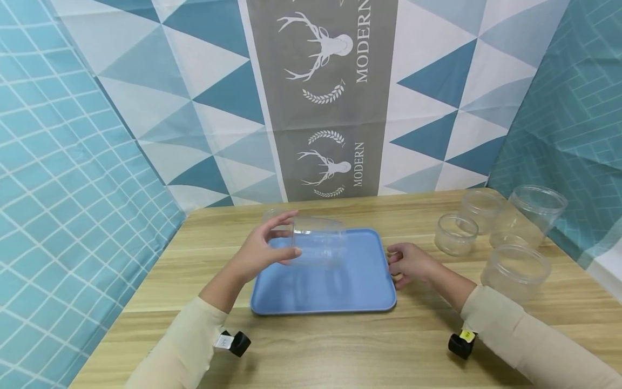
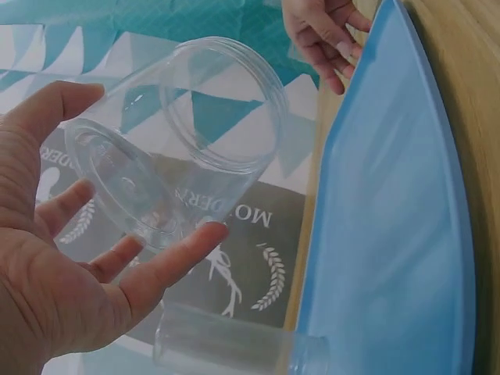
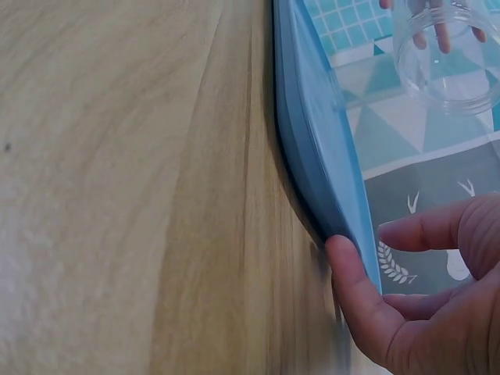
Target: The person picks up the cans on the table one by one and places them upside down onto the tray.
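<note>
Over the blue tray (image 1: 369, 286), my left hand (image 1: 267, 246) grips a clear plastic jar (image 1: 318, 243) lying on its side in the air. Its rimmed end points right; in the left wrist view, the thumb and fingers spread around the base of the jar (image 2: 195, 156). My right hand (image 1: 410, 263) is at the tray's right edge, fingers loosely bent. One fingertip touches the tray's side (image 3: 312, 156) in the right wrist view, and the other visible fingers stand apart from it. A second clear cylinder (image 2: 234, 344) stands behind the left hand, partly hidden.
Several clear containers stand on the right of the wooden table (image 1: 340, 351): a small low one (image 1: 457, 235), one behind it (image 1: 481, 208), a tall jar (image 1: 534, 216) and a wide one (image 1: 515, 273). Patterned cloth (image 1: 335, 119) hangs behind the table and along both sides.
</note>
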The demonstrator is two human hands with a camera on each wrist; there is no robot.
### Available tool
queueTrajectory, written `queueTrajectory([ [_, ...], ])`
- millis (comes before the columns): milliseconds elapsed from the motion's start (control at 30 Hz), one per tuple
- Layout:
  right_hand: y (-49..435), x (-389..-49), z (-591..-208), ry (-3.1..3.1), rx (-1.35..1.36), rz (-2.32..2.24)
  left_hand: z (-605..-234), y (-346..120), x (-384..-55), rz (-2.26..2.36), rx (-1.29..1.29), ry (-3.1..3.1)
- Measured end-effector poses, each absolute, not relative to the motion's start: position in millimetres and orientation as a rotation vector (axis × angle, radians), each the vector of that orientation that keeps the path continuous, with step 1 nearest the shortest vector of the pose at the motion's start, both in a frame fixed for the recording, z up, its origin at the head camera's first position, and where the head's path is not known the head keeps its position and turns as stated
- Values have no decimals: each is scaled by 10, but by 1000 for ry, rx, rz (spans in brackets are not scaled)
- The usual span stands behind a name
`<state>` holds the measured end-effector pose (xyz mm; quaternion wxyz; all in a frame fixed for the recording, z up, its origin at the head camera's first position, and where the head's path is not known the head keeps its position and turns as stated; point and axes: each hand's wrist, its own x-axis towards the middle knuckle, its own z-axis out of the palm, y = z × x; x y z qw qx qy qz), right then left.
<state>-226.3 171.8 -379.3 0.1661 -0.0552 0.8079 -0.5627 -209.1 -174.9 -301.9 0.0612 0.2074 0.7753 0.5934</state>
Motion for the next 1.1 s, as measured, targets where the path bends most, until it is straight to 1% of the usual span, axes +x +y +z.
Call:
queueTrajectory([
  [167,1685,-2252,-3798,2258,-157,-1606,-2974,-1824,-2068,1711,652,2417],
  [600,1682,-2269,-3800,2261,-145,-1594,-2845,-1956,-2062,1266,817,2783],
  [1100,1658,-2270,-3808,2287,-117,-1561,-2719,-2043,-2013,994,928,2818],
])
